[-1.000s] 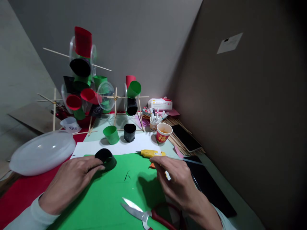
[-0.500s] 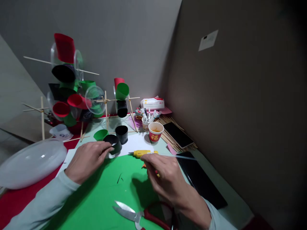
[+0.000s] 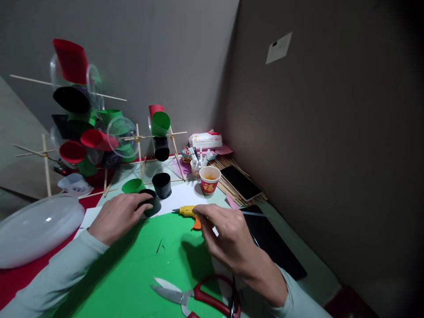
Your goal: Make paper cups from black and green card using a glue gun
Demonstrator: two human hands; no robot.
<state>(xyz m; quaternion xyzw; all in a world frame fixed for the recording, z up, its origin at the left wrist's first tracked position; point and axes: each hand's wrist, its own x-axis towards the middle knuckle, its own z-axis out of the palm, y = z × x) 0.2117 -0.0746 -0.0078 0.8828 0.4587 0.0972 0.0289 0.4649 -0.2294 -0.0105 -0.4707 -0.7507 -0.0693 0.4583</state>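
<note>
My left hand (image 3: 121, 216) is closed on a black paper ring (image 3: 153, 207), fingertips at its rim; the ring stands on the white sheet. My right hand (image 3: 228, 238) curls around the rear of a yellow hot glue gun (image 3: 186, 211). Its nozzle points left toward the ring, its orange trigger shows below, and a clear glue stick runs out behind my hand. My fingers hide the handle. Beside the held ring stand another black paper ring (image 3: 162, 185) and a green one (image 3: 133, 186). Open-bladed scissors with red handles (image 3: 205, 293) lie nearest me.
A green sheet (image 3: 132, 274) covers the near table. Behind at left rises a stick frame (image 3: 46, 163) with coloured paper tubes, beside a white balloon (image 3: 39, 229). A paper cup (image 3: 209, 181), bamboo sticks, a phone (image 3: 241, 182) and a black tablet-like slab (image 3: 278, 247) line the right side.
The view has shifted slightly right. My left fingers have come further over the black ring, which now sits flatter on the sheet. My right hand covers more of the glue gun's body.
</note>
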